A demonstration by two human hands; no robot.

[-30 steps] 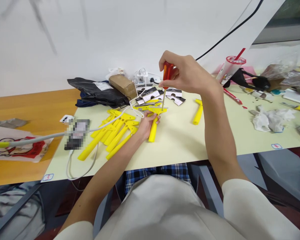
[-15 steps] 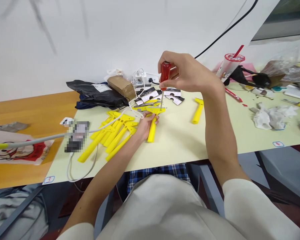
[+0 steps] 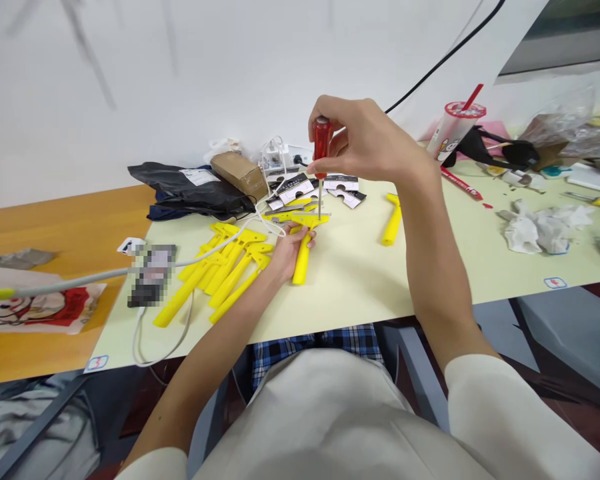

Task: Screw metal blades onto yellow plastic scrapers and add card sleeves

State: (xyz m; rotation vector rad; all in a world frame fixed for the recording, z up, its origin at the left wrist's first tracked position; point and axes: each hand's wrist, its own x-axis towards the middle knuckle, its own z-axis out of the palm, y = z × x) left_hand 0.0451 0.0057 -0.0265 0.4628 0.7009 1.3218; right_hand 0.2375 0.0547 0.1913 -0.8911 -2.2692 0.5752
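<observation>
My right hand (image 3: 363, 141) is closed around the red handle of a screwdriver (image 3: 322, 145), its fingers curled at the top and the thumb along the side. The shaft points almost straight down, and its tip meets the head of a yellow scraper (image 3: 301, 265). Low over the table, my left hand (image 3: 286, 255) pinches that T-shaped scraper just below its head. Several more yellow scrapers (image 3: 236, 261) lie in a pile left of this hand. Another yellow scraper (image 3: 392, 223) rests by itself near my right forearm. Behind the held one are thin blades and yellow parts (image 3: 285, 215).
Black-and-white cards (image 3: 294, 189), a cardboard box (image 3: 240, 175) and a black plastic bag (image 3: 190, 188) lie at the back. A white cable (image 3: 220, 245) crosses the pile from a phone-like device (image 3: 153, 275). To the right are a drink cup (image 3: 455, 130), red marker (image 3: 461, 183) and crumpled tissues (image 3: 545, 227).
The screwdriver has gone from a slight tilt to nearly upright, as my right hand shifted a little left. My left hand keeps its hold on the scraper. The whole view has shifted slightly.
</observation>
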